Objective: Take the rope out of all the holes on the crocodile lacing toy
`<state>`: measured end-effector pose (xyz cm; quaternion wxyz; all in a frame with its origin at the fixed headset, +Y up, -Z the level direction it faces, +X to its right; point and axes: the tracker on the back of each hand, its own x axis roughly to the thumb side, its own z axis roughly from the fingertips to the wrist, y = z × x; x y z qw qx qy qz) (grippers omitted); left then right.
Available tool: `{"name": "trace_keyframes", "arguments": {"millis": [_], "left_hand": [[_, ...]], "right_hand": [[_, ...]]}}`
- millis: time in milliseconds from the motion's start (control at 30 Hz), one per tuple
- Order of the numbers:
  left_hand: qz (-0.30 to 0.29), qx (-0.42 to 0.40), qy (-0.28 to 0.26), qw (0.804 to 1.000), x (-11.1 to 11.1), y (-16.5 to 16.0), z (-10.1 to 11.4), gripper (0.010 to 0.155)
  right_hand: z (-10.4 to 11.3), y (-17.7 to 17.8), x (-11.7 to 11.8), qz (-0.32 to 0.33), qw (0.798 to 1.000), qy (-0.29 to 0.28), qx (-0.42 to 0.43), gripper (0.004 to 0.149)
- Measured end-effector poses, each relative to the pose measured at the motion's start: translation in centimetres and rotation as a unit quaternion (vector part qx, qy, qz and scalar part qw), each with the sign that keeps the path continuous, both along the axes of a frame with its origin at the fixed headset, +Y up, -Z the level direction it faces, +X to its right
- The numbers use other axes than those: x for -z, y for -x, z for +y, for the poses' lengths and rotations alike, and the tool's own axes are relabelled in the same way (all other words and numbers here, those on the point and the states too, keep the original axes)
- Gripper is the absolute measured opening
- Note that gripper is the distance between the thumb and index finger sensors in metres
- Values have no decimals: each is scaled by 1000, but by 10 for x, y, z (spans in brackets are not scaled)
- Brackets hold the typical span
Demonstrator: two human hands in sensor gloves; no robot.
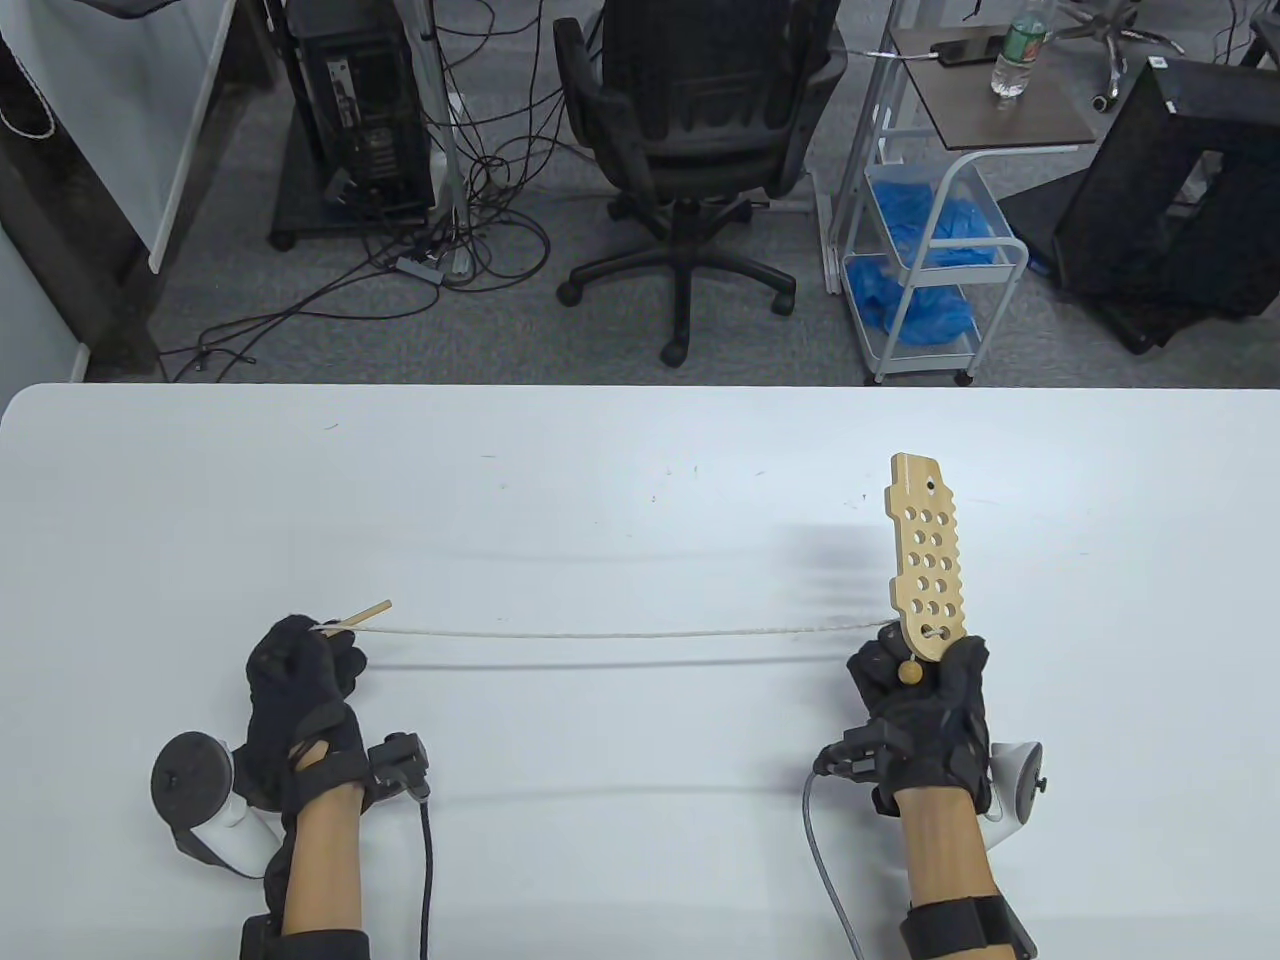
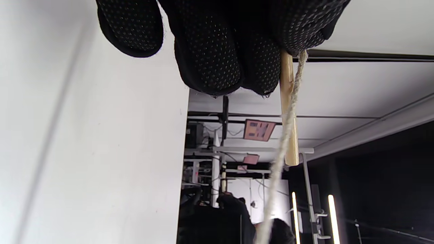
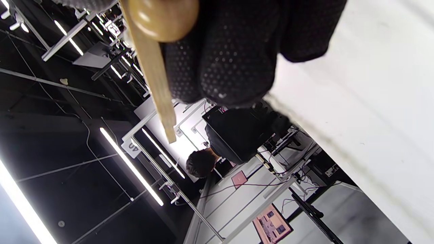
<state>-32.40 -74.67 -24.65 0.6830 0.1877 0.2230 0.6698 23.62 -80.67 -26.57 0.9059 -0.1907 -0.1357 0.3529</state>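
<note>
The wooden crocodile lacing toy [image 1: 928,552] is a flat board with many round holes. My right hand [image 1: 922,690] grips its lower end and holds it upright above the table. A wooden bead [image 1: 909,672] sits by that hand, also seen in the right wrist view [image 3: 162,15]. The white rope [image 1: 620,633] runs taut from a low hole in the toy leftward to my left hand [image 1: 300,665]. My left hand pinches the rope and its wooden needle tip [image 1: 365,614], also seen in the left wrist view [image 2: 290,112].
The white table [image 1: 640,480] fills the lower part of the table view. Beyond its far edge stand an office chair [image 1: 690,130], a white cart [image 1: 930,260] with blue items and a computer tower [image 1: 365,110].
</note>
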Motion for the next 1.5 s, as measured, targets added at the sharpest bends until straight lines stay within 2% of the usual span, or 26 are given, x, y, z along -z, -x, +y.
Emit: {"name": "trace_keyframes", "arguments": {"millis": [100, 233, 367, 500, 667, 833, 1133, 1400, 1500], "left_hand": [[-11, 21, -2, 1000, 3, -8, 3, 43], [-69, 29, -5, 997, 9, -21, 7, 43], [-85, 70, -8, 994, 10, -36, 12, 42], [-130, 123, -11, 984, 14, -55, 16, 43], [-192, 171, -25, 966, 15, -88, 22, 43], [-250, 204, -43, 946, 12, -120, 23, 42], [-324, 150, -64, 932, 7, -152, 21, 42], [-380, 67, -78, 919, 10, -157, 16, 42], [-385, 49, -72, 919, 10, -158, 13, 42]], "right_hand": [[3, 7, 2, 23, 999, -2, -37, 54], [8, 19, 5, 61, 996, -12, -63, 54], [17, 31, 4, 96, 989, -19, -108, 54], [24, 43, 3, 123, 980, -27, -154, 54], [30, 62, -2, 153, 973, -39, -169, 53], [34, 88, -5, 228, 957, -62, -168, 53], [43, 131, -18, 301, 932, -101, -177, 53], [41, 138, -23, 310, 929, -95, -179, 53], [42, 138, -23, 309, 930, -96, -176, 53]]}}
